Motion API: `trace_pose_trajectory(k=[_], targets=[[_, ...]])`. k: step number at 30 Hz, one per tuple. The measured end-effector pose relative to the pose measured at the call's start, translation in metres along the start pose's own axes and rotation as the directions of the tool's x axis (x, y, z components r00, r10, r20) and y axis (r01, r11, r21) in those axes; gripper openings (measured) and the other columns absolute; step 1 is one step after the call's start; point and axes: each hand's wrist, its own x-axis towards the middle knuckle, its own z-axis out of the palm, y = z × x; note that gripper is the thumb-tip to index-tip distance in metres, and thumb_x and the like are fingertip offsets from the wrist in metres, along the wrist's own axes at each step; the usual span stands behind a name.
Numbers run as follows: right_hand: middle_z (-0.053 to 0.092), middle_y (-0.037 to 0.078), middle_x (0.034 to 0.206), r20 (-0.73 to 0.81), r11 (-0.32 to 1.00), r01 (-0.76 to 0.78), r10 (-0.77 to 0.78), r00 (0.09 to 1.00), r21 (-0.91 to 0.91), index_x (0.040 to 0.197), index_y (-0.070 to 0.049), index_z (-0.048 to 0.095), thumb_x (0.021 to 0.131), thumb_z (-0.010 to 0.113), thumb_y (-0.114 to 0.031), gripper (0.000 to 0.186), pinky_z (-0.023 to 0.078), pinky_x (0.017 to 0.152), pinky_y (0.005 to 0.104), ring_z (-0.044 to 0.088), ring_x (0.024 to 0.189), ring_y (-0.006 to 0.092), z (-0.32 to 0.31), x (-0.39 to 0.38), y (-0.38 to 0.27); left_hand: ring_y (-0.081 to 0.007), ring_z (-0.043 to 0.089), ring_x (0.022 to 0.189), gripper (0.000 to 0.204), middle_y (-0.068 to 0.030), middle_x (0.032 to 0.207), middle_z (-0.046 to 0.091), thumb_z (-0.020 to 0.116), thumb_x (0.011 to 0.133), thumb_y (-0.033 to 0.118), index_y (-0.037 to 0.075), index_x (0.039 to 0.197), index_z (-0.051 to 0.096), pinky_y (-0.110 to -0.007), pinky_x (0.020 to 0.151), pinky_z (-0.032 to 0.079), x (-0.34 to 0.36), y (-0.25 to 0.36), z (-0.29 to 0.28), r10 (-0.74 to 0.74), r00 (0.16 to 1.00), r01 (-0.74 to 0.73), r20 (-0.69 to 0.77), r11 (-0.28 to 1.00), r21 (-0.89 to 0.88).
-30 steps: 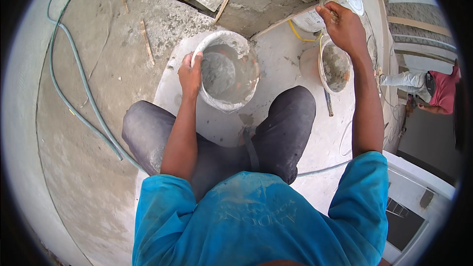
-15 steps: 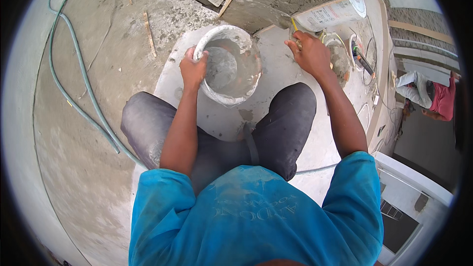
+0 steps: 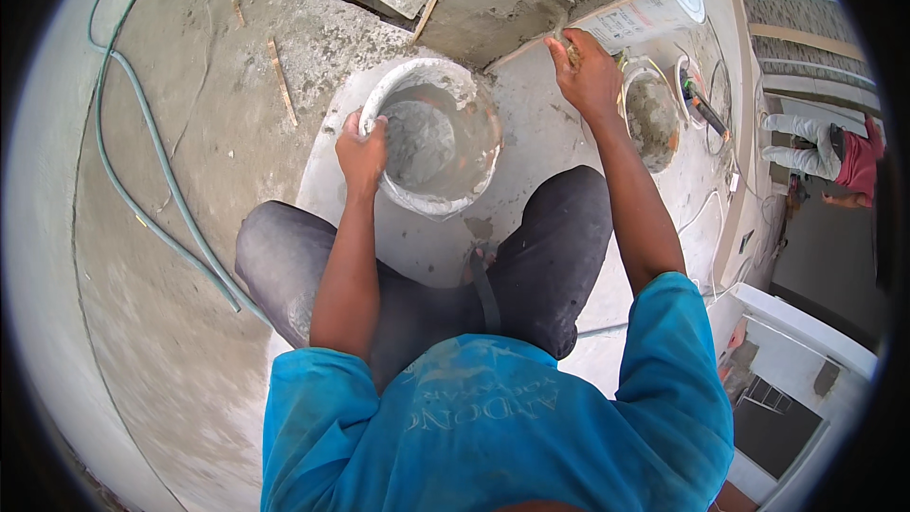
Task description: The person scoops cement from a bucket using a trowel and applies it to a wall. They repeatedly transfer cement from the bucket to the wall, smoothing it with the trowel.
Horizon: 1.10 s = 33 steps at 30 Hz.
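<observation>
My left hand (image 3: pixel 362 154) is closed on the left rim of a round, mortar-smeared bucket (image 3: pixel 490 123), thumb over the edge. Wet grey mortar (image 3: pixel 417 140) lies in the bottom of the bucket, which stands between my knees. Ahead and to the right, my right hand (image 3: pixel 588 74) is closed round a small yellowish-grey object (image 3: pixel 572 51); its kind is mostly hidden by my fingers. That object is beside the lower edge of a rough, mortar-coated wall (image 3: pixel 512 14). I cannot tell if it touches the wall.
A second bucket (image 3: pixel 629 100) with grey mix stands right of my right hand, beside a power tool (image 3: pixel 706 112). Behind lies a white container (image 3: pixel 654 17). A green hose (image 3: pixel 156 123) curves along the left floor. Another person (image 3: pixel 834 152) is at far right.
My right hand has moved slightly up and left, to the wall's lower edge. My left hand stays on the bucket rim. The person at far right has shifted posture.
</observation>
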Motion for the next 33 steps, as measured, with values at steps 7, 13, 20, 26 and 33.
trace_pose_trajectory(k=[7, 13, 20, 26, 33], targets=[[0.075, 0.016, 0.090, 0.127, 0.985, -0.151, 0.162, 0.979, -0.088, 0.113, -0.014, 0.072, 0.095, 0.068, -0.050, 0.041, 0.054, 0.072, 0.0468, 0.071, 0.086, 0.0385, -0.076, 0.027, -0.007, -0.0168, 0.065, 0.087, 0.033, -0.0094, 0.098, 0.073, 0.071, 0.092, 0.018, -0.003, 0.118, 0.069, -0.032, 0.083, 0.051, -0.002, 0.012, -0.001, -0.048, 0.998, 0.048, 0.033, 0.999, 0.013], [0.076, 0.015, 0.094, 0.255, 0.948, -0.202, 0.265, 0.930, -0.246, 0.116, -0.018, 0.073, 0.095, 0.062, -0.056, 0.045, 0.055, 0.079, 0.0478, 0.072, 0.093, 0.0372, -0.127, 0.044, -0.010, -0.0170, 0.066, 0.093, 0.035, -0.0094, 0.104, 0.073, 0.070, 0.093, 0.020, -0.001, 0.122, 0.068, -0.032, 0.087, 0.050, 0.003, 0.007, -0.001, 0.010, 0.998, -0.013, 0.063, 0.998, 0.059], [0.076, 0.012, 0.095, 0.236, 0.870, -0.203, 0.335, 0.912, -0.449, 0.117, -0.021, 0.074, 0.096, 0.058, -0.057, 0.045, 0.055, 0.083, 0.0479, 0.072, 0.096, 0.0344, -0.179, 0.054, -0.022, -0.0179, 0.066, 0.093, 0.032, -0.0107, 0.102, 0.073, 0.070, 0.092, 0.015, -0.004, 0.118, 0.069, -0.032, 0.087, 0.050, 0.004, 0.011, -0.001, 0.003, 0.998, -0.006, 0.066, 0.999, 0.050], [0.075, 0.014, 0.093, 0.249, 0.833, -0.268, 0.425, 0.871, -0.484, 0.115, -0.017, 0.075, 0.097, 0.060, -0.050, 0.041, 0.054, 0.079, 0.0455, 0.072, 0.094, 0.0331, -0.231, 0.052, -0.044, -0.0169, 0.067, 0.086, 0.036, -0.0096, 0.097, 0.074, 0.068, 0.086, 0.010, -0.003, 0.120, 0.069, -0.032, 0.082, 0.051, 0.003, 0.019, -0.005, -0.094, 0.988, 0.090, 0.123, 0.995, 0.031], [0.068, 0.015, 0.100, 0.581, 0.999, 0.015, 0.005, 0.814, -0.031, 0.124, -0.015, 0.059, 0.097, 0.068, -0.033, 0.034, 0.054, 0.078, 0.0474, 0.069, 0.090, 0.0380, -0.167, -0.064, -0.042, -0.0156, 0.066, 0.084, 0.040, -0.0067, 0.095, 0.072, 0.063, 0.082, 0.008, -0.002, 0.119, 0.069, -0.031, 0.078, 0.051, 0.005, 0.024, 0.001, -0.129, 0.971, 0.123, 0.200, 0.991, 0.044]])
